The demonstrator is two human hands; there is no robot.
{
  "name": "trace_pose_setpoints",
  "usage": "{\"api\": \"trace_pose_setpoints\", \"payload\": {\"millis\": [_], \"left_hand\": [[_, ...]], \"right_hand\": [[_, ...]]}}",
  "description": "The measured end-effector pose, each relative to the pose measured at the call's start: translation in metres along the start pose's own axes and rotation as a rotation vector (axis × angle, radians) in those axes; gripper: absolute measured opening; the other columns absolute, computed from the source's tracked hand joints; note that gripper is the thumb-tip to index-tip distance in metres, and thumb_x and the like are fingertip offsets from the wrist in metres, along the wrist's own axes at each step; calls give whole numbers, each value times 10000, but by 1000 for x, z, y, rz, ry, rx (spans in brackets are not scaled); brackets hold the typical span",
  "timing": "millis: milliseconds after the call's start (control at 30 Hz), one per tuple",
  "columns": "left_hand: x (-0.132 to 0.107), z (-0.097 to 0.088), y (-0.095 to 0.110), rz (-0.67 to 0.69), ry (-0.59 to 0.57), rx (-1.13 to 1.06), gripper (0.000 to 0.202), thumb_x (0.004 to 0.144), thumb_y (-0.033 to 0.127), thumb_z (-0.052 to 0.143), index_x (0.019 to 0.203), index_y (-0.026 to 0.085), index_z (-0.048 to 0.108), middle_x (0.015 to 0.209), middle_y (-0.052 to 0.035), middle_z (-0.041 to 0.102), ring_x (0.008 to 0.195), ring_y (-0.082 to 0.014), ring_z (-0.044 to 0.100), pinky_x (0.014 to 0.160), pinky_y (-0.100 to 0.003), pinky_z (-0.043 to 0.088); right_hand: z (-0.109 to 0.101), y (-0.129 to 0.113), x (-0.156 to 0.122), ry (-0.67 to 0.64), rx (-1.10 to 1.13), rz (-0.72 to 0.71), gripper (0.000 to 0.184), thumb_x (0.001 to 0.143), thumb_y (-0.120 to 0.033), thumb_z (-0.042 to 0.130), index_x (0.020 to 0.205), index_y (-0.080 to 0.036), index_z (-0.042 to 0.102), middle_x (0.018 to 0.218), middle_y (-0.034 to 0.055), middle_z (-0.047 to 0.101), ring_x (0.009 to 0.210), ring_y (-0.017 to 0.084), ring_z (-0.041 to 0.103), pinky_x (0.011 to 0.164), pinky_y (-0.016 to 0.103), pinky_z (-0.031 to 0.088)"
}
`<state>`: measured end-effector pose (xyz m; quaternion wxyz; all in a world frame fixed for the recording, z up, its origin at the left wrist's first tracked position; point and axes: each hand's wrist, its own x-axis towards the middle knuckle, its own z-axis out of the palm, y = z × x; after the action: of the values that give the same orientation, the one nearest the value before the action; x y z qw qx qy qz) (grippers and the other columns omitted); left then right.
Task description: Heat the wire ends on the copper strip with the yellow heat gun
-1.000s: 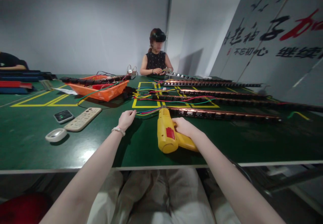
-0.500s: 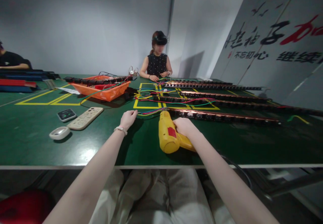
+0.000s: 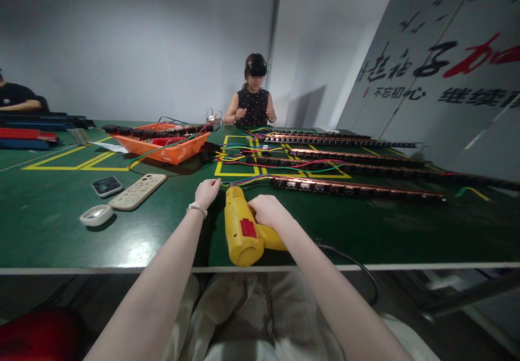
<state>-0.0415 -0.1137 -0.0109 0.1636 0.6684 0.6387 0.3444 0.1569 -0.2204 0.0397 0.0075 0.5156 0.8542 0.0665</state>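
My right hand (image 3: 266, 210) is closed round the handle of a yellow heat gun (image 3: 239, 228) with a red label, its nozzle pointing away from me toward a bunch of coloured wires (image 3: 239, 179). My left hand (image 3: 207, 190) rests on the green table (image 3: 60, 231) just left of the gun, fingers curled at the near ends of those wires; a bracelet is on its wrist. The wires lead to a long black power strip with copper bars (image 3: 357, 189).
Several more long strips (image 3: 345, 158) lie behind. An orange tray (image 3: 166, 147) holds parts and wires. A remote (image 3: 138, 191), a phone (image 3: 106, 186) and a white oval object (image 3: 96, 215) lie at left. A person (image 3: 252, 103) sits opposite; another person's arm (image 3: 16, 98) shows far left.
My right hand has brought the heat gun to the left, closer to my left hand and the wire ends. My left hand stayed in place. The person opposite moved their hands.
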Motion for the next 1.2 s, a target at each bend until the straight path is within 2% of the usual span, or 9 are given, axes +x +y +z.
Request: {"api": "trace_pose_setpoints", "payload": {"millis": [100, 233, 600, 867, 1000, 1200], "left_hand": [[4, 2, -5, 8, -8, -11, 466, 802, 510, 328, 634, 154, 577, 639, -31, 552, 614, -122, 448, 560, -224, 254], [9, 2, -12, 25, -21, -48, 485, 795, 527, 319, 676, 142, 590, 671, -29, 554, 652, -120, 453, 576, -211, 270], [10, 0, -14, 51, -24, -51, 470, 770, 533, 311, 643, 145, 543, 639, -22, 527, 646, -121, 448, 577, -210, 271], [7, 0, -11, 36, -22, -9, 451, 788, 503, 319, 624, 152, 550, 618, -20, 542, 608, -118, 443, 560, -221, 258], [7, 2, -13, 54, -18, -36, 442, 797, 486, 318, 550, 163, 491, 525, -3, 480, 540, -111, 424, 539, -230, 240], [4, -1, -9, 28, -24, -42, 425, 790, 466, 345, 517, 169, 479, 504, -5, 482, 547, -119, 438, 545, -233, 254]], "right_hand": [[1, -14, 10, 34, 3, -59, 220, 708, -177, 467, 828, -176, 651, 873, 91, 667, 835, 237, 631, 696, 302, 449], [2, -24, 16, 66, 18, -56, 206, 696, -176, 483, 817, -168, 650, 875, 86, 666, 842, 232, 629, 698, 292, 448], [5, -16, 16, 73, 94, -87, 207, 681, -226, 500, 830, -182, 637, 888, 83, 662, 839, 217, 620, 658, 265, 421], [9, 3, 15, 30, 52, -120, 233, 688, -247, 498, 868, -200, 639, 900, 72, 657, 857, 233, 618, 629, 270, 398], [10, 18, 5, -3, 43, -82, 251, 719, -265, 492, 909, -192, 640, 921, 80, 655, 879, 221, 610, 650, 259, 395], [12, 45, -6, -45, 39, 20, 282, 727, -242, 495, 965, -200, 639, 956, 74, 655, 903, 201, 603, 656, 234, 384]]}}
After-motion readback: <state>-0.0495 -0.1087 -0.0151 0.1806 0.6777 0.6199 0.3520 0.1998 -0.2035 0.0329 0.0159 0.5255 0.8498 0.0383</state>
